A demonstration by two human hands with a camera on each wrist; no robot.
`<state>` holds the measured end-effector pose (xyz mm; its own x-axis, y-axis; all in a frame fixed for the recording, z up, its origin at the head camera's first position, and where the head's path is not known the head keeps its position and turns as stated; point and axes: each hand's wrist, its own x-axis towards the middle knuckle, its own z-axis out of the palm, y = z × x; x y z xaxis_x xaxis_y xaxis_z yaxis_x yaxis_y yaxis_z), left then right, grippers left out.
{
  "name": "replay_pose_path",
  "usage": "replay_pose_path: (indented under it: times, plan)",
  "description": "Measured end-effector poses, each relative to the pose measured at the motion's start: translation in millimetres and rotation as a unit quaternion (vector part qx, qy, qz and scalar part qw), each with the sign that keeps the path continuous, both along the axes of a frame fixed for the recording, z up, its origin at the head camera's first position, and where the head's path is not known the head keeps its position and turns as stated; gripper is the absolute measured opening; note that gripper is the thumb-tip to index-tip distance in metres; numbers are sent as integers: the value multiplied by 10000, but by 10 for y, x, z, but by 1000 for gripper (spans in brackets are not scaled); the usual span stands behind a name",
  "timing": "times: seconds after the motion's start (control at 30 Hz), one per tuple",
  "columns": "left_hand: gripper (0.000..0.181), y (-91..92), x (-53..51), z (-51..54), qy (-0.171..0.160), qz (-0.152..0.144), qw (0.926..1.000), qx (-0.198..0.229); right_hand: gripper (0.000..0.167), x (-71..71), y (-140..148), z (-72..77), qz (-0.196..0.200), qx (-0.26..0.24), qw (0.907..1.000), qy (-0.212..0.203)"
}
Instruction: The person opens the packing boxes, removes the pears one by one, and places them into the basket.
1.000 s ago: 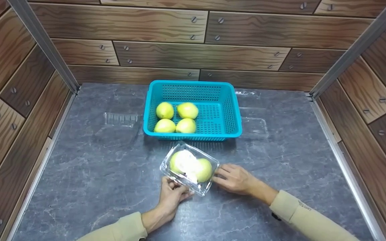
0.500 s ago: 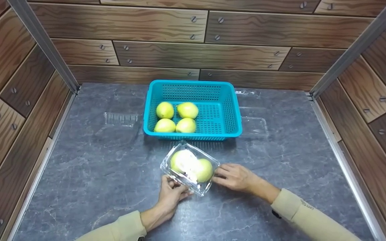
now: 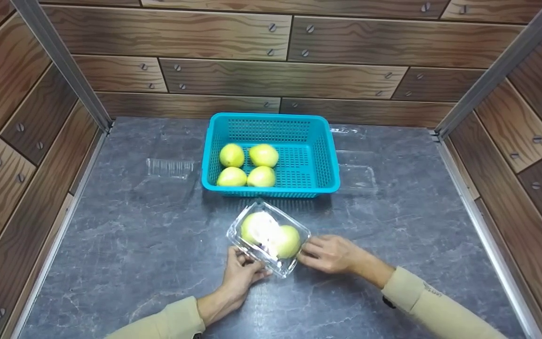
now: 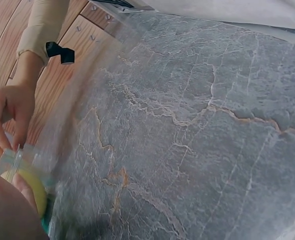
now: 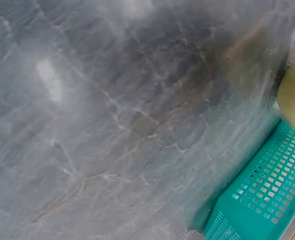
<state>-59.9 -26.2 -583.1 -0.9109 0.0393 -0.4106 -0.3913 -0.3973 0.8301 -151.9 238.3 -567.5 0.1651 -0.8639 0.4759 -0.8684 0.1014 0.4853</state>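
Observation:
A clear plastic clamshell box (image 3: 267, 231), glare across its top, is held tilted in front of the basket. Two yellow-green fruits (image 3: 287, 242), which look like lemons, lie inside it. My left hand (image 3: 242, 278) pinches the box's near edge with thumb and fingers. At its right side, my right hand (image 3: 331, 254) grips the edge with curled fingers; the fingertips are partly hidden. In the left wrist view, a yellow fruit (image 4: 36, 192) shows through the plastic beside my left hand (image 4: 12, 207). The right wrist view shows one fruit (image 5: 293, 97) but not the right hand.
A turquoise basket (image 3: 315, 184) stands just beyond the box, with several similar yellow-green fruits (image 3: 232, 155) in its left half. Clear plastic pieces (image 3: 170, 168) lie left of it, and another clear plastic outline (image 3: 358, 179) right of it. Wood-patterned walls (image 3: 233, 75) enclose the grey marbled table.
The box has shifted very slightly to the right and nearer me. My right hand has dropped a little with it. The left hand and the basket stay in place.

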Motion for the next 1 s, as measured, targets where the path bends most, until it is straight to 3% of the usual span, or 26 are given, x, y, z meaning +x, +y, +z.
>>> replay_pose_path:
  times: [0.13, 0.3, 0.53, 0.8, 1.0]
  plan:
    - [52, 1, 1, 9, -6, -115, 9999, 56, 25, 21, -56, -81, 326, -209, 9983, 427]
    - [51, -2, -13, 13, -66, -189, 9997, 113, 24, 65, -120, -146, 385, -410, 9957, 742]
    - [53, -9, -13, 20, 36, -227, 9997, 41, 24, 136, -185, -147, 340, -515, 9940, 903]
    - [55, -32, -27, 17, 80, -394, 9992, -51, 29, 210, -297, 28, 418, -674, 9917, 1017]
    - [57, -53, -31, 5, 153, -480, 9987, -99, 29, 218, -256, -62, 402, -513, 9929, 999]
